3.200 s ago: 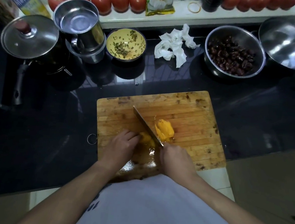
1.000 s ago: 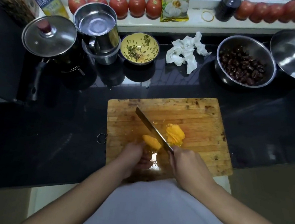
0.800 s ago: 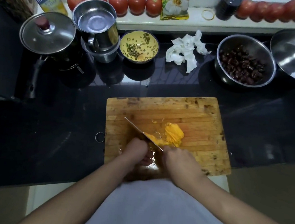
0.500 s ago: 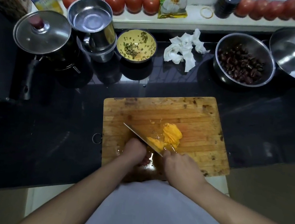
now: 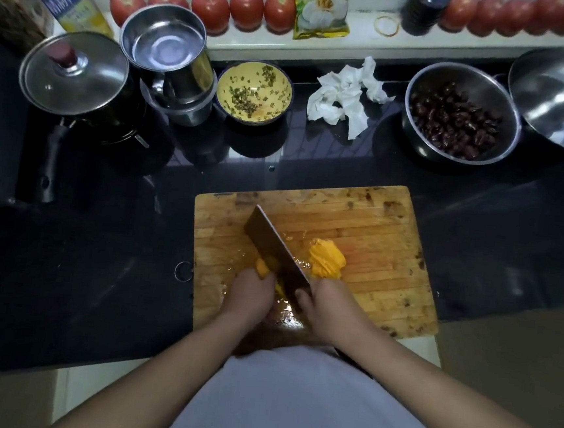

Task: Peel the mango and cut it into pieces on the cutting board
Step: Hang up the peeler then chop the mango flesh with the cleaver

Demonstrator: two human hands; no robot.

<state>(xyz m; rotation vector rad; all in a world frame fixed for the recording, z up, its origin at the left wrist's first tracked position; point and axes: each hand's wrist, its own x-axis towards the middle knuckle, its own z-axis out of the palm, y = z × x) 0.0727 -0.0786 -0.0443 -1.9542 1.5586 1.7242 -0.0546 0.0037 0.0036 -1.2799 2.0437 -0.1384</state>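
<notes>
A wooden cutting board [image 5: 375, 222] lies on the black counter in front of me. My left hand [image 5: 249, 294] grips a piece of peeled orange mango [image 5: 262, 269] near the board's front edge. My right hand [image 5: 328, 308] grips the handle of a broad cleaver [image 5: 275, 251], whose blade runs up and to the left just beside the held mango. A heap of cut mango slices [image 5: 326, 259] lies to the right of the blade. The board around the fruit is wet with juice.
Behind the board stand a lidded black pot [image 5: 77, 80], a steel cup [image 5: 166, 57], a yellow bowl of chopped greens [image 5: 253, 92], crumpled tissue [image 5: 347, 96], a steel bowl of dark fruit [image 5: 460, 113] and an upturned steel bowl [image 5: 563, 102]. Tomatoes [image 5: 246, 4] line the sill.
The cleaver's blade has tipped up so its broad flat side shows, and it sits farther over the held mango. My left hand has stayed on the fruit.
</notes>
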